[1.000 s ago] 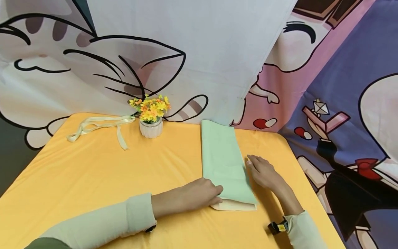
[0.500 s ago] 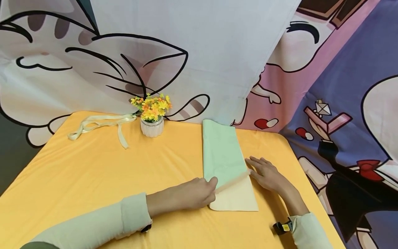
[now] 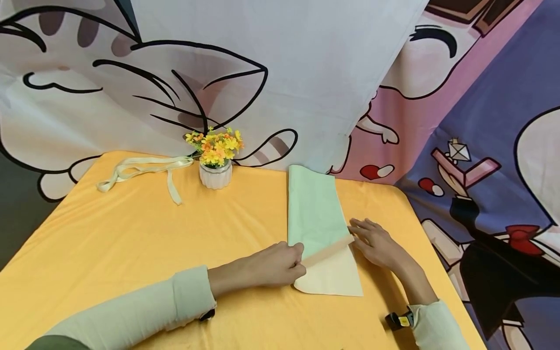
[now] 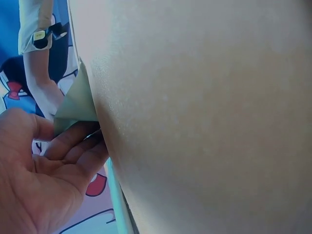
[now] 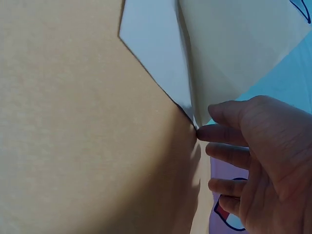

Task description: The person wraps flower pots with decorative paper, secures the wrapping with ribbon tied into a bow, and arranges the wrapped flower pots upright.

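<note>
A folded sheet of paper, mint green outside and cream inside, lies lengthwise on the yellow cloth. At its near end, the upper layer is turned back in a slanting cream strip, baring the cream lower layer. My left hand pinches the left end of this turned-back edge. The paper's corner shows between thumb and fingers in the left wrist view. At the paper's right side, my right hand has its fingers extended. Its fingertips touch the right end of the fold, also seen in the right wrist view beside the paper.
A small white pot of yellow and orange flowers stands at the back of the table. Left of it lies a loose cream ribbon. Cartoon-printed curtains hang behind and to the right of the table.
The upper layer's near edge has been folded back away from the body, most at its right end. The left hand has shifted slightly away from the body; the right hand stays at the right edge.
</note>
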Demonstrator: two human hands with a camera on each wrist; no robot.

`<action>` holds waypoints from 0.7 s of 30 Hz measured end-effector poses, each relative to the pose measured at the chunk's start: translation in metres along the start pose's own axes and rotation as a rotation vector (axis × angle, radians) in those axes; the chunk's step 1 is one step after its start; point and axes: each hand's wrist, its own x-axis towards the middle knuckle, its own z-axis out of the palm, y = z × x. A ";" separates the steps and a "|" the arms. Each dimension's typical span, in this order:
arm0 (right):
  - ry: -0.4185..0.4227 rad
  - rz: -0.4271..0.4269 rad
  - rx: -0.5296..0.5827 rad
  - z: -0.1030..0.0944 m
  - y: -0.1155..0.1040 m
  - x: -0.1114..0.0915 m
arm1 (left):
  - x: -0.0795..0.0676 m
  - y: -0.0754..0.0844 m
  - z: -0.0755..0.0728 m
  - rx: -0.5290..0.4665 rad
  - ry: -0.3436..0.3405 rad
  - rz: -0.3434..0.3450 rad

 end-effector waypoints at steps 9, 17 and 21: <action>0.033 -0.032 0.078 -0.007 -0.004 -0.008 | 0.000 -0.004 0.001 -0.029 0.015 -0.004; 0.030 -0.028 0.140 -0.001 -0.004 -0.008 | -0.001 -0.004 0.002 -0.037 0.006 -0.007; 0.028 -0.041 0.162 0.001 -0.004 -0.007 | -0.002 -0.003 0.002 -0.032 0.001 -0.008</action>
